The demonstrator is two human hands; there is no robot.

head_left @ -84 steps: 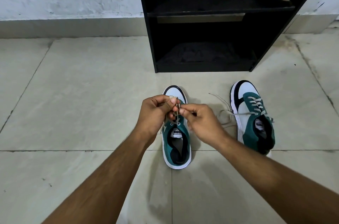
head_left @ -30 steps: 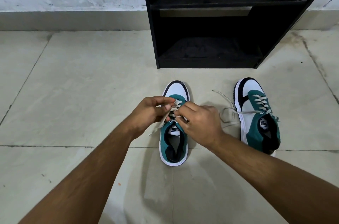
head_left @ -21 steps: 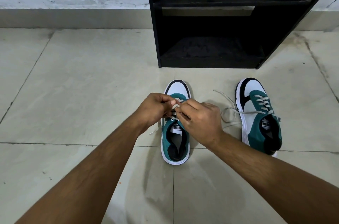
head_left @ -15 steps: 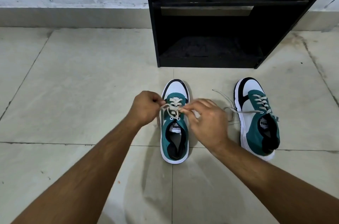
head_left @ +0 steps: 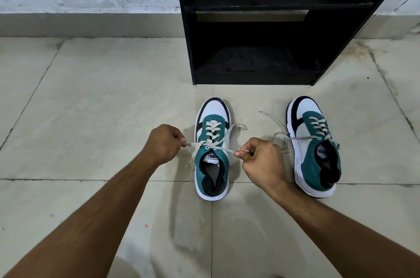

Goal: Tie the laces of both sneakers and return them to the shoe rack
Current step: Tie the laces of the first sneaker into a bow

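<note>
Two teal, white and black sneakers stand on the tiled floor in front of a black shoe rack (head_left: 250,75). The left sneaker (head_left: 212,164) lies between my hands. My left hand (head_left: 164,144) pinches one strand of its grey lace (head_left: 212,136) on the left side. My right hand (head_left: 261,159) pinches the other strand on the right side. Both strands run taut across the top eyelets, with loose ends hanging beside the shoe. The right sneaker (head_left: 314,148) stands apart to the right, its lace (head_left: 276,127) untied and trailing on the floor.
The rack's lower shelf (head_left: 254,61) is open and dark, with another shelf above it. A white wall with a grey skirting (head_left: 91,25) runs behind. Bare floor tiles (head_left: 102,95) spread to the left and in front of me.
My hands were close together over the left sneaker's tongue working the lace. They have drawn apart to either side, pulling the two strands tight.
</note>
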